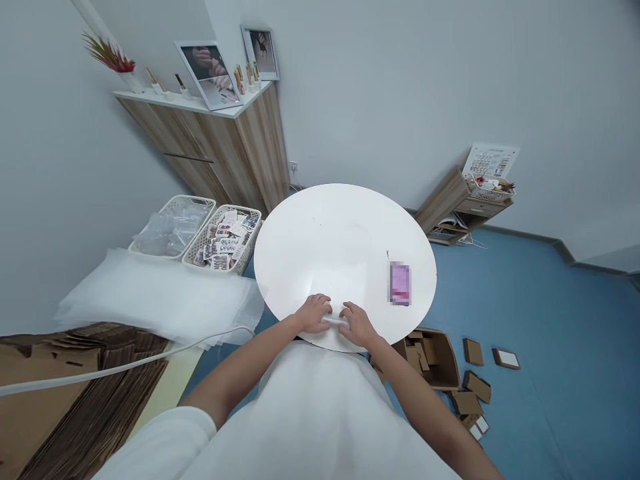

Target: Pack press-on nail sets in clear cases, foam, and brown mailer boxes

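Near the close edge of the round white table (310, 233), a small whitish, partly translucent roll (335, 321) lies crosswise between my hands. My left hand (314, 313) has its fingers curled over the roll's left end. At the other end, the fingers of my right hand (359, 323) bend round it in the same way. Its exact kind is too small to make out, and both ends are covered by my fingers. To the right on the tabletop lies a pinkish-purple rectangular item (400, 284), blurred by pixelation.
Left of the table stand a basket of clear plastic bags (173, 227) and a basket of nail sets on cards (225, 240). White foam sheets (160, 293) lie before them, above stacked flat cardboard (100, 400). A carton (440, 360) and several small boxes (473, 351) sit on the floor, right.
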Demonstrator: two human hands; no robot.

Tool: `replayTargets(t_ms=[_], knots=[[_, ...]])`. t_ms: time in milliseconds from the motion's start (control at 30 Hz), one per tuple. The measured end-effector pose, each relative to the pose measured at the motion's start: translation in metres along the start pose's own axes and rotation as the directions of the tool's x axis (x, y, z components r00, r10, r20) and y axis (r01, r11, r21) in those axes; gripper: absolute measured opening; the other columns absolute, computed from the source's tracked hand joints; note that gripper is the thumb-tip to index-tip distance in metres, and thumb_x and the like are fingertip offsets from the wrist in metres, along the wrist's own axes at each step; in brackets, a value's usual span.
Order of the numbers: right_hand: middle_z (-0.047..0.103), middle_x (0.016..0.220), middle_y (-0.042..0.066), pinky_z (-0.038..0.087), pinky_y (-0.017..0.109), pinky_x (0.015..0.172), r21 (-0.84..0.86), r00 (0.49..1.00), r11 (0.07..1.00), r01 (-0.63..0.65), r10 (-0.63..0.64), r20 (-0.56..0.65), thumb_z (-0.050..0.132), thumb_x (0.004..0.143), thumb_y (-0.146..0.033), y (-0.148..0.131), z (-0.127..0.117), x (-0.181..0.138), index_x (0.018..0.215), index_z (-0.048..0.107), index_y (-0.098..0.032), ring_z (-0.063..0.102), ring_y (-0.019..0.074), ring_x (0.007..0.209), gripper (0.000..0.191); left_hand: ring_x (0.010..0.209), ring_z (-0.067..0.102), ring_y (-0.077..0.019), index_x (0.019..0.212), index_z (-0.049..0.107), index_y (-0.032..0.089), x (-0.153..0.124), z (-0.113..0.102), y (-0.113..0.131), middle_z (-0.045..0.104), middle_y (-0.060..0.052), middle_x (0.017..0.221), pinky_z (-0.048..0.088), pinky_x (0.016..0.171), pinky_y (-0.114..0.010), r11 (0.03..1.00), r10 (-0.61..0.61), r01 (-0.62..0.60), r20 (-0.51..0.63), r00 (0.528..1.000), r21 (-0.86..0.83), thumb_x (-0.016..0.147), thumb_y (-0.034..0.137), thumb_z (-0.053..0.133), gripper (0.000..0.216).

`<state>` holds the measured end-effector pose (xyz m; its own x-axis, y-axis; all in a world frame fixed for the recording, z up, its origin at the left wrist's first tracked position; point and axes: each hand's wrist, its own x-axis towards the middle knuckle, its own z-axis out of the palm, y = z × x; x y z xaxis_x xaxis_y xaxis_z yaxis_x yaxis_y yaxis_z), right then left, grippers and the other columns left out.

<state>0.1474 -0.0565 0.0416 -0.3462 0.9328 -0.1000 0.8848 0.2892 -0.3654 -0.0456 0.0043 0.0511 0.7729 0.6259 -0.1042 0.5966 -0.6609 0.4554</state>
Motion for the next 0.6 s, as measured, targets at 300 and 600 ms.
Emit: replayTargets(t_ms=[300, 600], knots=[[0.057, 0.092, 0.007, 0.038, 0.03, 0.071, -0.112, 0.99, 0.992, -0.058, 0.071, 0.12, 0.036, 0.086, -0.03, 0.002, -0.016, 0.023, 0.099, 0.055, -0.019, 0.053, 0.0188, 0.084, 0.026, 0.088, 0.055, -0.0224, 0.093, 0.059, 0.024, 0.021, -0.005, -0.007, 0.057, -0.006, 0.095, 0.041, 0.075, -0.035, 0.991, -0.134, 0.129, 0.162, 0.978, 0.039, 0.07, 0.027, 0.048, 0.025], [0.062, 0.096, 0.005, 0.036, 0.028, 0.072, 0.028, 0.971, 0.972, -0.232, 0.23, 0.065, 0.031, 0.089, -0.026, 0.008, -0.017, 0.04, 0.11, 0.045, -0.018, 0.057, 0.0174, 0.083, 0.027, 0.091, 0.057, -0.0192, 0.11, 0.05, 0.022, 0.026, -0.004, -0.018, 0.06, -0.004, 0.106, 0.042, 0.076, -0.029, 0.924, -0.367, 0.374, 0.092, 0.926, -0.079, 0.074, 0.029, 0.047, 0.037]])
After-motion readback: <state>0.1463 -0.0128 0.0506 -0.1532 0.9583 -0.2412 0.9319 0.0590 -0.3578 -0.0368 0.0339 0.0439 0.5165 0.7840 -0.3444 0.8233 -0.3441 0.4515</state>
